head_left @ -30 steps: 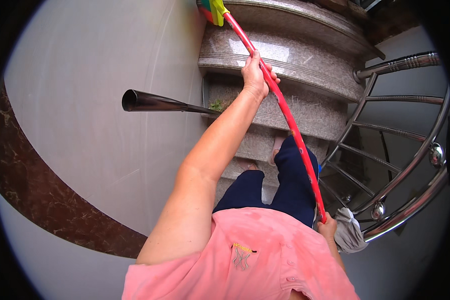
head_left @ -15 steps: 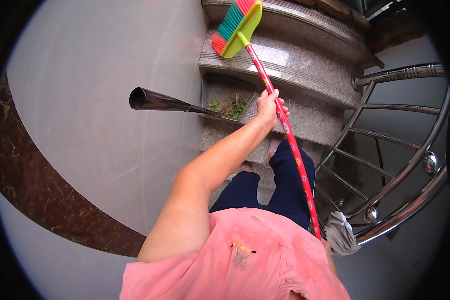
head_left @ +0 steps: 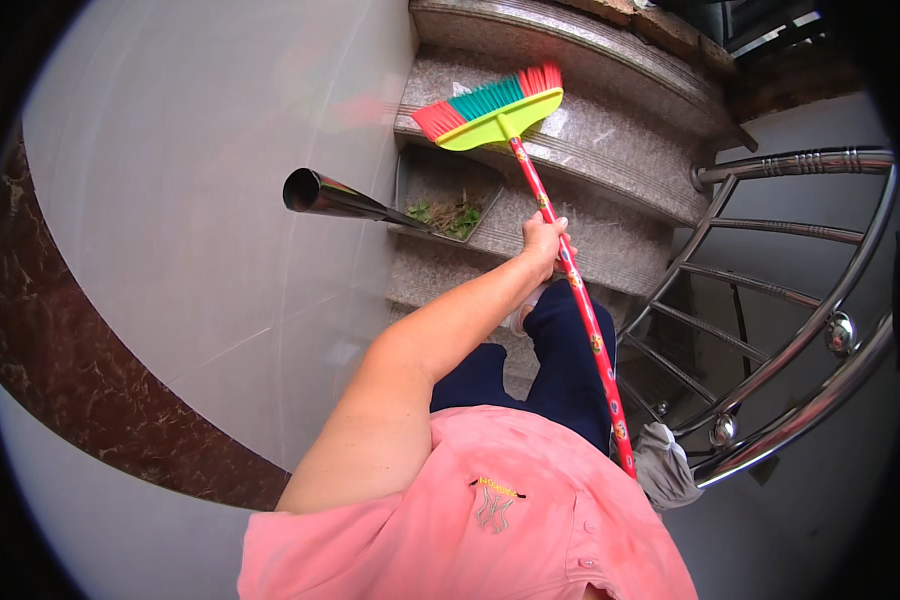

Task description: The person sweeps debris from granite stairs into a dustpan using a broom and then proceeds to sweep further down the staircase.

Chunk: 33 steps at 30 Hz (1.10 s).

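My left hand (head_left: pixel 544 236) grips the red patterned handle of a broom (head_left: pixel 503 123) with a lime-green head and red and teal bristles, which lies across an upper step. Its lower end runs down beside my waist; my right hand is hidden there. Left of my left hand, a metal dustpan (head_left: pixel 447 175) with green leaves and dry debris sits on a lower step against the wall, its dark tubular handle (head_left: pixel 333 200) angled out leftward. My feet in pale slippers are partly hidden by my dark trousers.
Curved speckled stone stairs (head_left: pixel 630 245) rise ahead. A steel railing (head_left: pixel 790 298) curves along the right, with a grey cloth (head_left: pixel 670 465) by its lower part. A pale wall (head_left: pixel 190 250) with a brown marble band (head_left: pixel 90 360) fills the left. Dark rough masonry (head_left: pixel 675 30) is at top right.
The broom head has come down into view from the top edge and swung rightward, turning crosswise over the step. My left hand has moved down and right with the handle, uncovering more of the dustpan.
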Each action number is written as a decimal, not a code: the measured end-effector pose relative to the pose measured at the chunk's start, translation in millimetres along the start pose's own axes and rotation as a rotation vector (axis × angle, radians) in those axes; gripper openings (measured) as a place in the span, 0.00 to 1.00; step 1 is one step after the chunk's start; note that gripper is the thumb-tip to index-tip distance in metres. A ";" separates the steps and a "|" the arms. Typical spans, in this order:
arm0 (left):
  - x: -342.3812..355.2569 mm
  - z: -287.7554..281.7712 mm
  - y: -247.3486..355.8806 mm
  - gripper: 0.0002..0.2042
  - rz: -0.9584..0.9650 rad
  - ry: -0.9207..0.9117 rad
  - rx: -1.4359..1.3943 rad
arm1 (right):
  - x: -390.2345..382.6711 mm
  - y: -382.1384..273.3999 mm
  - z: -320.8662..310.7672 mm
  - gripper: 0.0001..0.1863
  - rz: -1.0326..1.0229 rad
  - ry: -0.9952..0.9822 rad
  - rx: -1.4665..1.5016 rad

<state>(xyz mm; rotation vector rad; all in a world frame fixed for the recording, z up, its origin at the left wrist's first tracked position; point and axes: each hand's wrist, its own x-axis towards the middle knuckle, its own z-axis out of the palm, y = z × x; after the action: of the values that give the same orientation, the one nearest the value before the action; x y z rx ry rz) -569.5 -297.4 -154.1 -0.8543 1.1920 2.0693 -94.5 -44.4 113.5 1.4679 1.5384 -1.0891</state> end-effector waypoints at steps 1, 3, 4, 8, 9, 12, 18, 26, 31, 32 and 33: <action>-5.4 11.7 -7.4 0.07 -0.072 -0.028 0.013 | -10.2 -9.2 -9.9 0.10 0.010 0.014 -0.012; -12.9 30.6 -12.7 0.08 -0.179 -0.096 -0.001 | -30.8 -38.0 -29.5 0.11 -0.002 0.069 -0.063; -10.7 31.7 -9.4 0.08 -0.190 -0.144 -0.078 | -41.1 -61.2 -35.3 0.11 -0.028 0.099 -0.104; 19.2 13.1 37.7 0.08 -0.128 -0.201 -0.318 | -83.9 -174.9 -41.3 0.12 -0.272 0.269 -0.338; 24.9 10.5 54.1 0.07 -0.099 -0.169 -0.341 | -90.8 -194.5 -38.5 0.13 -0.364 0.268 -0.329; 22.3 9.4 90.8 0.07 -0.104 -0.246 -0.399 | -116.7 -240.2 -31.3 0.18 -0.652 0.618 -0.734; -44.4 74.2 95.0 0.04 -0.216 -0.445 -0.541 | -168.3 -266.2 -11.6 0.12 -1.468 1.365 -1.118; -79.3 118.3 68.2 0.05 -0.304 -0.578 -0.634 | -114.9 -251.2 -12.0 0.20 -0.918 0.555 0.125; -82.0 130.3 64.8 0.03 -0.350 -0.687 -0.699 | -114.0 -275.6 -32.1 0.34 -1.347 0.179 0.522; -81.5 132.1 67.5 0.01 -0.331 -0.747 -0.708 | -121.0 -274.9 -40.9 0.32 -1.392 0.177 0.451; -83.4 135.0 72.3 0.02 -0.310 -0.803 -0.716 | -129.8 -276.7 -47.6 0.32 -1.390 0.170 0.448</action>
<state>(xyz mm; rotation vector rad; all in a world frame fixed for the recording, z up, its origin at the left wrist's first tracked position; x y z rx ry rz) -604.1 -222.2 -0.6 -0.3571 -0.1129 2.2242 -358.1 -45.1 275.5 0.5339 2.6240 -2.1942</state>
